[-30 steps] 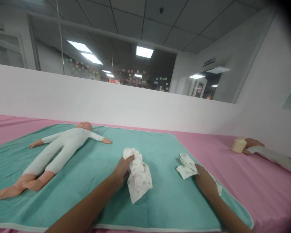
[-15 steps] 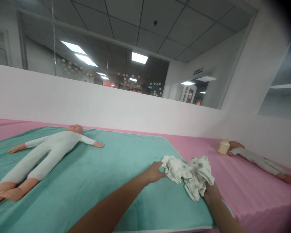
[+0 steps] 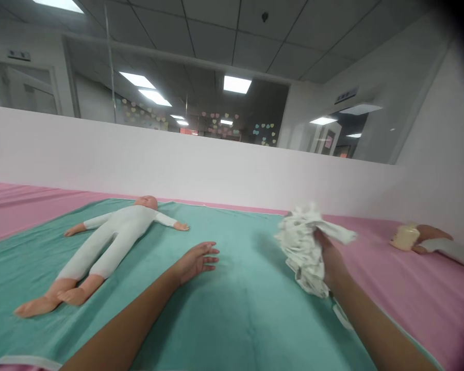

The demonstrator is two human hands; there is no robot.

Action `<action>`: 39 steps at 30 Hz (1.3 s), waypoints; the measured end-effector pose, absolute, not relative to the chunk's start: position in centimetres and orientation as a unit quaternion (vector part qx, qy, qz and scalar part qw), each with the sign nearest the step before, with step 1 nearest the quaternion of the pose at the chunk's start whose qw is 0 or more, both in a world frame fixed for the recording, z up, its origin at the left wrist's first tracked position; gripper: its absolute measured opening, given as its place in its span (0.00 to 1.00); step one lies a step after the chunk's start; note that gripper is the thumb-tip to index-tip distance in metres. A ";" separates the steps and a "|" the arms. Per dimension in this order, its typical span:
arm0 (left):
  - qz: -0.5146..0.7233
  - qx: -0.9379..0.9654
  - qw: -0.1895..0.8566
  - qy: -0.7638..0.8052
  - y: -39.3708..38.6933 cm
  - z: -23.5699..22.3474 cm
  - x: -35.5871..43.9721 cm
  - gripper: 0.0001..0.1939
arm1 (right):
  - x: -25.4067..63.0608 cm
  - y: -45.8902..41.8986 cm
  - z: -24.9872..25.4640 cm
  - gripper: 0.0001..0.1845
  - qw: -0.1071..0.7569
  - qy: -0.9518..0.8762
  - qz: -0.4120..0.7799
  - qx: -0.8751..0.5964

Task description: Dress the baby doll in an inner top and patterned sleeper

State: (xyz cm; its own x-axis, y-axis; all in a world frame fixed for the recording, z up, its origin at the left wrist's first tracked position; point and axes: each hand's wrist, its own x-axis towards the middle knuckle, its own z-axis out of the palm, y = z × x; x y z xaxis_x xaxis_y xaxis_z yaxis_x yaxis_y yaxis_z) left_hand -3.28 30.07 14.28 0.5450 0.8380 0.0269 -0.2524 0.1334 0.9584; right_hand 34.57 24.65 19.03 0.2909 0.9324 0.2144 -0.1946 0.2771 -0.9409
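Observation:
My right hand (image 3: 330, 260) is closed round a bundle of white patterned baby clothes (image 3: 303, 242), held up above the right part of the teal mat (image 3: 232, 314). My left hand (image 3: 195, 260) hovers low over the middle of the mat, fingers stretched out, holding nothing. A baby doll in a white bodysuit (image 3: 112, 237) lies on its back at the mat's left, arms spread, head toward the wall.
The mat lies on a pink sheet (image 3: 406, 283). At the far right a second doll (image 3: 436, 245) lies beside a cream bottle (image 3: 404, 238). A low white wall (image 3: 178, 159) runs along the back.
My right hand has gathered both white garments and lifted them off the mat. My left hand has let go of the cloth and moved left, opening out.

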 end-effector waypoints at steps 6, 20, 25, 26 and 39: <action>0.424 0.538 0.701 0.198 29.1 15.2 -3.6 0.27 | 18.1 30.8 17.1 0.27 0.573 -0.450 0.564 -0.389; 0.533 0.456 0.600 0.386 30.7 13.4 -3.0 0.14 | 15.4 33.0 10.0 0.25 0.579 -0.504 0.428 -0.477; 0.638 0.400 0.573 0.324 31.5 14.6 -4.5 0.15 | 18.0 34.0 10.7 0.23 0.673 -0.417 0.385 -0.474; 0.663 0.384 0.566 0.304 31.8 14.7 -5.1 0.14 | 18.9 34.3 10.8 0.22 0.693 -0.382 0.391 -0.471; 0.703 0.317 0.559 0.304 33.1 13.9 -7.1 0.08 | 23.7 34.9 11.1 0.09 0.735 -0.180 0.568 -0.324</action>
State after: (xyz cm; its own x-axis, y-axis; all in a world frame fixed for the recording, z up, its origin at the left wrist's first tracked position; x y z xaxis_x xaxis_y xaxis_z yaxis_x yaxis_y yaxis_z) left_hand -7.13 33.11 13.92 -0.1731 0.9792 0.1056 -0.5937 -0.1893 0.7821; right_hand 23.70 34.87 11.06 0.2891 0.9518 -0.1030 -0.7182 0.1445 -0.6807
